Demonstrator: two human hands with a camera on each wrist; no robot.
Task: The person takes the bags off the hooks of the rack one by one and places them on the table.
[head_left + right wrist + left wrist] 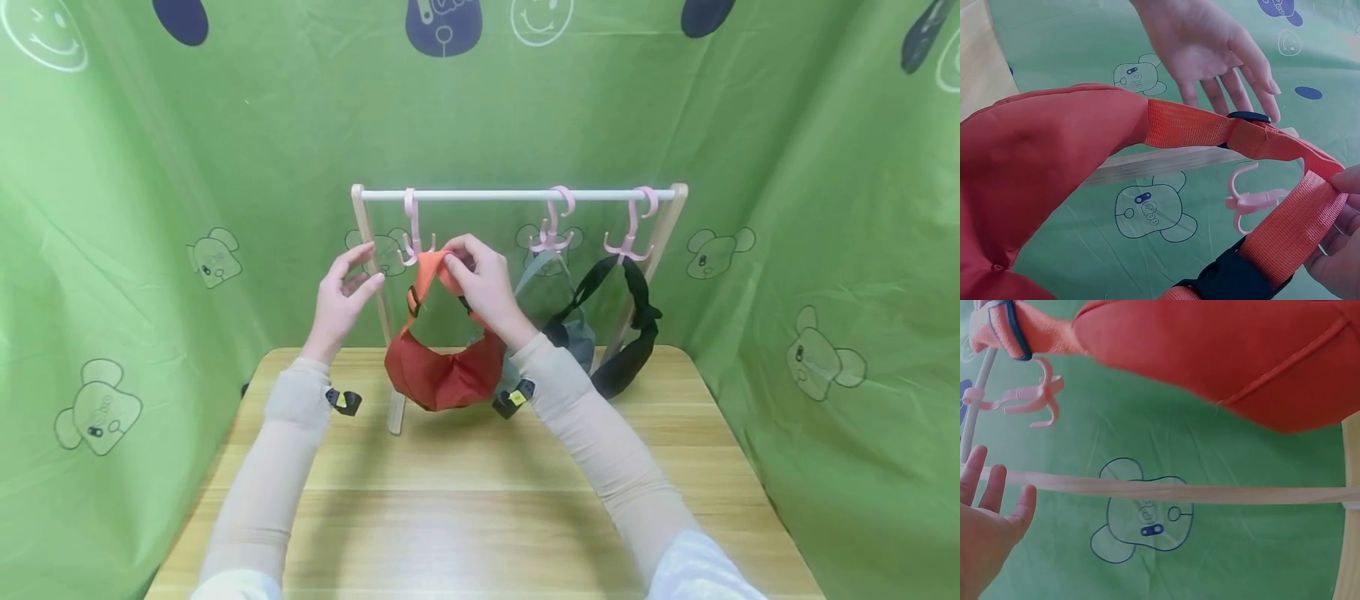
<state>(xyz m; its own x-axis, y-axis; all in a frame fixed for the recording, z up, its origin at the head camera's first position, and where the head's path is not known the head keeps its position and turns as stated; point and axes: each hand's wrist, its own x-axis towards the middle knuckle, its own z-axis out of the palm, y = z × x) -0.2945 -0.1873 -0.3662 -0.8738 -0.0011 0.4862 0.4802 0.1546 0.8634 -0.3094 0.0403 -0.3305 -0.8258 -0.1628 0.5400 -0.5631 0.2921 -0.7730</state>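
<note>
A red bag (446,375) with an orange strap (426,279) and black buckles hangs from my right hand (486,287), whose thumb and fingers pinch the top of the strap. In the right wrist view the strap (1291,231) runs up to the pinching fingertips (1341,181). The pink hook (412,233) on the left of the bar is just behind the strap; whether they touch I cannot tell. My left hand (341,304), fingers spread and holding nothing, is left of the strap. The left wrist view shows that hand (991,531) below the pink hook (1035,394).
A white bar (480,196) on wooden posts spans the back of the wooden table (450,517). Two more pink hooks (551,237) carry a grey-green bag (581,337) and a black bag (626,367) at the right. Green printed cloth (285,108) surrounds the table.
</note>
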